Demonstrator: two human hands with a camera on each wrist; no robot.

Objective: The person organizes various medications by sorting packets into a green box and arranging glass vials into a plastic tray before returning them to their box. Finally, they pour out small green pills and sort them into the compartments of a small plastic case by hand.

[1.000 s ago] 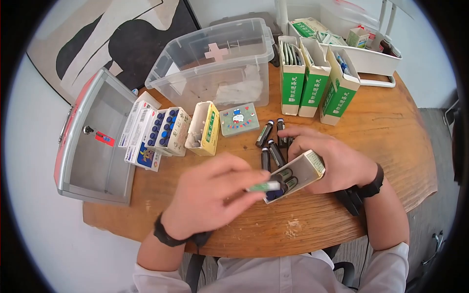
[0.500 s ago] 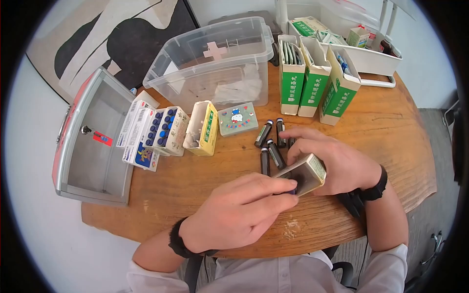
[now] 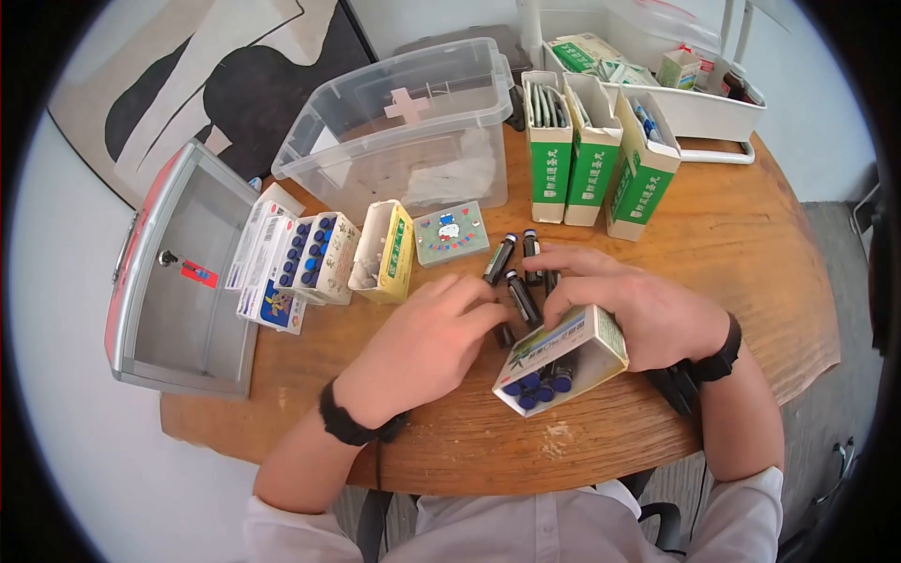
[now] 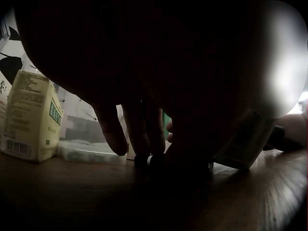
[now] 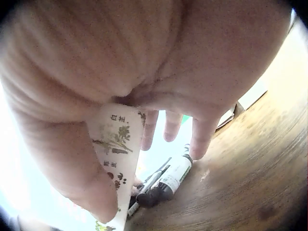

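Note:
My right hand grips a tilted carton between thumb and palm, its other fingers reaching past it. Several blue-capped bottles show in the carton's open end, which faces me. My left hand is down at the table, its fingers and thumb around a small dark bottle that they largely cover. In the left wrist view, deep shadow hides the thumb side, and fingertips are right at the bottle's cap. More dark labelled bottles lie between the hands; the right wrist view shows one bottle below the fingers.
On the left stand a clear-fronted case, cartons of blue-capped vials and a yellow box. Behind are a flat patterned case and a clear bin. Green-and-white boxes stand before a white tray.
My left hand went to the carton's opening with a bottle, then left it and moved to the bottles on the table. The carton has tipped further toward me, showing its printed side.

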